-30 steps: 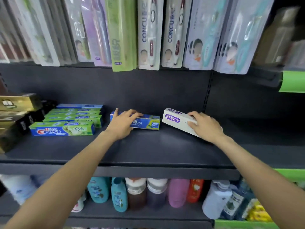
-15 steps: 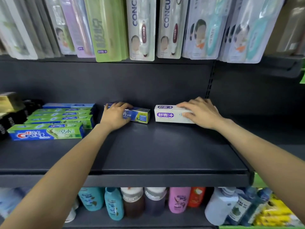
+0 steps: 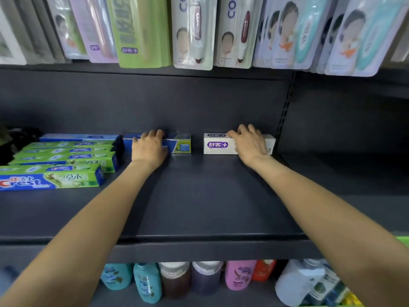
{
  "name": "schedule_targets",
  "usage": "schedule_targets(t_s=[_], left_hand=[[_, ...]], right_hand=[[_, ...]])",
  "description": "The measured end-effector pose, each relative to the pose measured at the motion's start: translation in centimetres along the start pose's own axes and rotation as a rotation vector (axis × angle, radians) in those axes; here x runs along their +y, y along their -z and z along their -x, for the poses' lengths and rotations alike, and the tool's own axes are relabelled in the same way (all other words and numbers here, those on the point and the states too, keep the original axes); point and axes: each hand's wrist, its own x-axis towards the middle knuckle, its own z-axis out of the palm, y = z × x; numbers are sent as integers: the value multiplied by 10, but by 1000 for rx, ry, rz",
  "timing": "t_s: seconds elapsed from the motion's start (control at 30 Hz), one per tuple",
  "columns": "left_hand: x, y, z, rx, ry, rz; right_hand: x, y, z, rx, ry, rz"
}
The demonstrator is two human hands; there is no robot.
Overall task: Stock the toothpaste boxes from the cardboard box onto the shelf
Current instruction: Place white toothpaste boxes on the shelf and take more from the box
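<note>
A blue and green toothpaste box [image 3: 180,144] lies against the back wall of the dark shelf [image 3: 199,196]. My left hand [image 3: 148,147] covers its left half, fingers curled over its top edge. To its right lies a white toothpaste box [image 3: 218,144] with a purple label, also at the back wall. My right hand [image 3: 249,144] grips it from above near its right half. The cardboard box is out of view.
Green and blue Crest toothpaste boxes [image 3: 51,176] are stacked in rows at the shelf's left. Toothbrush packs [image 3: 192,32] hang above. Bottles [image 3: 174,280] stand on the lower shelf. The shelf upright [image 3: 285,111] runs just right of the white box.
Both hands have pushed their boxes back to the rear wall. The white box has turned from slanted to square with the wall. The camera has moved closer.
</note>
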Motion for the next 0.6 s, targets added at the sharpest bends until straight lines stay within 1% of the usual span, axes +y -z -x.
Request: schedule_targets(t_s=[0.13,0.2,0.37,0.47,0.53,0.6], left_hand=[[2,11,17,-10,-2,82],[8,25,35,18,-16,173],[31,82,117,103,-35,584],[35,105,192,220,-77,806],[33,106,244,259,-122,857],[25,93,293,246,-184,815]], right_hand=[[-11,4,2,-74,-28,-96],[-20,17,19,-57,-41,-181],[-48,70,110,124,-2,-411],[-72,97,187,326,-22,-529],[-91,103,239,410,-10,-556],[-111,95,287,400,32,-552]])
